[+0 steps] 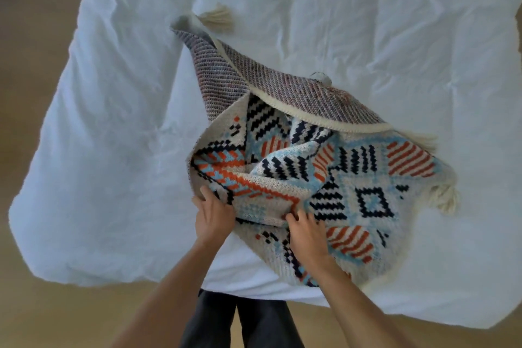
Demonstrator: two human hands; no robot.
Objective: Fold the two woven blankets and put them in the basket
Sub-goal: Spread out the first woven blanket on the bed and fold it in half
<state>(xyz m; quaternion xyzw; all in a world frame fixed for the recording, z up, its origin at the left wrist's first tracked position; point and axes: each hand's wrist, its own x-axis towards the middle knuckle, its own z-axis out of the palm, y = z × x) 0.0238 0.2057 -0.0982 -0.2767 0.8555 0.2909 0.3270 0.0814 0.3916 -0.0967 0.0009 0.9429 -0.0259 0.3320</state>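
Bed (113,121): L hand (214,217), R hand (306,234) grip blanket (367,178).

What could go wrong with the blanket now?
The blanket is crumpled, with its back flipped over on top, so a fold may come out crooked. The left hand and right hand grip one bunched spot, so layers could get grabbed together. Its near corner lies at the edge of the bed and might slide off.

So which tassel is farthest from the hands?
The tassel at the top, by the striped corner of the blanket; the other two sit at the right edge.
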